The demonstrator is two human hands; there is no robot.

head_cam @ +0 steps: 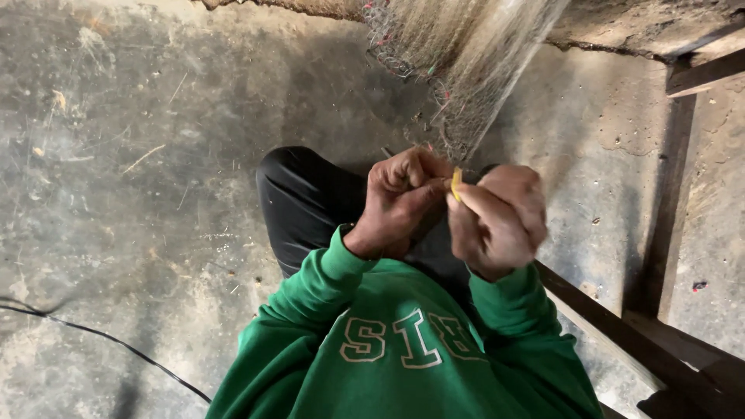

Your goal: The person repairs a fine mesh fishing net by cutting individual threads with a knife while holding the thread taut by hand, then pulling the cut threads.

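Head camera is looking straight down onto a stained, scratched grey concrete floor (pixel 132 155), scattered with pale straw-like bits. A thin black cable (pixel 101 335) is trailing across the lower left of that floor. Dark wooden beams (pixel 621 334) are running along the right side, and a cracked, rough earthen wall edge (pixel 644 27) is showing at the top. From the top centre a pale woven sheet of stiff fibres, edged with coloured threads, (pixel 466 62) is hanging down toward the person, blurred in places.

The person is sitting with a black-trousered knee (pixel 303 198) bent beneath green sweatshirt sleeves (pixel 318 287). Both hands are meeting just below the sheet's lower edge. The left hand (pixel 400 206) is curling nearly closed, thumb and fingertips pinching a small yellow strip (pixel 456 185). The right hand (pixel 500 221) is likewise folding tight, its forefinger and thumb pressing on the same strip from the other side, so the strip is standing upright between them.
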